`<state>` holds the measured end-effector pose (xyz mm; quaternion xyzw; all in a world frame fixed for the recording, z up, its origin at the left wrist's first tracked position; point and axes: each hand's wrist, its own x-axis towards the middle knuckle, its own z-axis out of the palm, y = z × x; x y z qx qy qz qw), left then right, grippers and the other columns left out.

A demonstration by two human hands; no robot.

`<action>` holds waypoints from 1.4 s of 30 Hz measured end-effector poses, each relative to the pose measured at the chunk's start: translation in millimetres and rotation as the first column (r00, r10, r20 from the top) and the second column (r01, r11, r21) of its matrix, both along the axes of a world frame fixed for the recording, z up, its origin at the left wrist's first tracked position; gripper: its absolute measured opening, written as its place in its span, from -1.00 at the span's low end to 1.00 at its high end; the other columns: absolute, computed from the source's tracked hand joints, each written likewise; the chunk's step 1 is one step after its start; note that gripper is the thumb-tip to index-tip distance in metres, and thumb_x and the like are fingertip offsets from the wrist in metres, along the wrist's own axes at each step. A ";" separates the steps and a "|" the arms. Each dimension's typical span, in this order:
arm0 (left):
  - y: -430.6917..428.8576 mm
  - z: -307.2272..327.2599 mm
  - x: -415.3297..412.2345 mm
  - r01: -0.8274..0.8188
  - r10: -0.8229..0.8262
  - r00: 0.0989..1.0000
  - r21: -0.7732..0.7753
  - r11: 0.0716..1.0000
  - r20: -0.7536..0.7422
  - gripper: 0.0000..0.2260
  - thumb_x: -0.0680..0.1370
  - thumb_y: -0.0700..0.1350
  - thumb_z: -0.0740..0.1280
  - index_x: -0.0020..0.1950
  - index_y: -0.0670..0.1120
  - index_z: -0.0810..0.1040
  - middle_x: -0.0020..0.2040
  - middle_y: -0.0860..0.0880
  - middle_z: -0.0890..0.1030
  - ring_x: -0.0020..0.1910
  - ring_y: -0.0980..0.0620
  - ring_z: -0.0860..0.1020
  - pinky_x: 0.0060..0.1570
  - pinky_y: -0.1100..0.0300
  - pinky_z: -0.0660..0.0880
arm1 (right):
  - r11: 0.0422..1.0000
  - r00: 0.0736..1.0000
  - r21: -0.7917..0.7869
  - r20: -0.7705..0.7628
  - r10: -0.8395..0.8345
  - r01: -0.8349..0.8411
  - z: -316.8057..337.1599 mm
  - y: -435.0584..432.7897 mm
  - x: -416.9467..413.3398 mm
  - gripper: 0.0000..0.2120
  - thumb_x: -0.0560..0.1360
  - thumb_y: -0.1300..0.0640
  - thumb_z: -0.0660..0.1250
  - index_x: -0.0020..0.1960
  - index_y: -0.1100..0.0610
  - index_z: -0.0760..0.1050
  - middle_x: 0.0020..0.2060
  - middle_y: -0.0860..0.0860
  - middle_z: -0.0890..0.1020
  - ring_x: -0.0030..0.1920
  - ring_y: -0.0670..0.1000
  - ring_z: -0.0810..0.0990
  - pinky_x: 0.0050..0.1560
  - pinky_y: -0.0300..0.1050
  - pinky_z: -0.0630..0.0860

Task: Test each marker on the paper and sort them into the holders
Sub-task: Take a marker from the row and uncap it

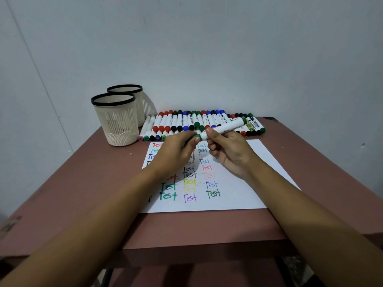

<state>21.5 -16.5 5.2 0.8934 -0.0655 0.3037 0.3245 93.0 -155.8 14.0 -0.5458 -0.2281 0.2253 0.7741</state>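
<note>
Forearms come in from the bottom corners, both bare, converging over the middle of a reddish-brown tabletop [83, 193]. Flat on it lies a white paper sheet [244, 195], near edge just short of the table's front edge. Sheet carries columns of the handwritten word "Test" in red, green, blue, black, yellow, purple and orange; some are faint.

Above the far half of the sheet, both hands share one white-barrelled marker with green ends [223, 127]. Right hand [230, 152] wraps the barrel: thumb on top, fingers curled underneath, closed around it. Barrel tilts up and away to the right, its green tail end over the marker row. Left hand [176, 150] pinches the marker's green cap [196, 138] between thumb and fingertips, at the end next to the right thumb. Cannot tell whether the cap is seated or partly off.

Beyond the sheet, row of white markers [186, 123] with red, black, blue and green caps lies side by side along the table's far edge against a pale grey wall [207, 48]. At the row's left end a few slimmer pens sit nearer.

Left of the row: two cream slotted plastic holders with black rims, upright, touching or nearly so. Nearer one [116, 121] partly covers the farther one [132, 96]. Cannot see any contents.
</note>
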 end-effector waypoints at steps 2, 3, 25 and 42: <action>-0.6 1.2 -1.7 0.014 -0.016 0.999 -0.022 1.000 -0.050 -0.82 0.60 -0.17 0.20 -0.14 -0.18 0.50 -0.37 0.01 0.44 -0.44 0.15 0.34 -0.40 0.35 0.25 | 0.999 0.999 -0.004 -0.017 0.031 -0.032 -0.4 -0.2 0.7 -0.87 0.54 0.22 0.30 -0.18 0.19 0.52 -0.48 -0.02 0.51 -0.47 -0.15 0.45 -0.45 -0.35 0.41; -1.2 2.1 -2.7 0.019 -0.021 0.998 -0.034 0.999 -0.066 -0.82 0.60 -0.17 0.19 -0.18 -0.13 0.47 -0.37 0.01 0.44 -0.45 0.16 0.34 -0.41 0.35 0.26 | 0.999 0.999 -0.002 -0.026 0.045 -0.045 -1.0 -0.1 0.9 -0.88 0.54 0.22 0.29 -0.17 0.20 0.52 -0.48 -0.02 0.51 -0.47 -0.15 0.45 -0.45 -0.35 0.42; 59.5 100.6 -2.4 -0.435 0.464 0.862 -0.173 0.884 0.203 -0.85 0.54 -0.05 0.31 -0.04 -0.13 0.53 -0.20 -0.01 0.54 -0.32 0.13 0.44 -0.39 0.42 0.32 | 0.574 0.525 -0.512 0.836 0.162 0.639 -34.2 -6.4 20.0 -0.71 0.58 0.13 0.21 0.15 0.29 0.56 0.09 0.14 0.59 0.12 0.09 0.53 0.07 -0.17 0.42; 163.2 120.5 30.7 -0.611 0.673 0.720 0.303 0.731 -0.172 -0.76 0.53 -0.19 0.28 0.16 -0.26 0.49 0.14 -0.24 0.53 0.12 -0.18 0.48 -0.04 0.10 0.39 | 0.584 0.499 -0.518 0.841 0.210 0.625 -28.3 2.2 21.2 -0.69 0.59 0.08 0.19 0.27 0.16 0.52 0.23 0.08 0.53 0.27 0.04 0.43 0.21 -0.15 0.38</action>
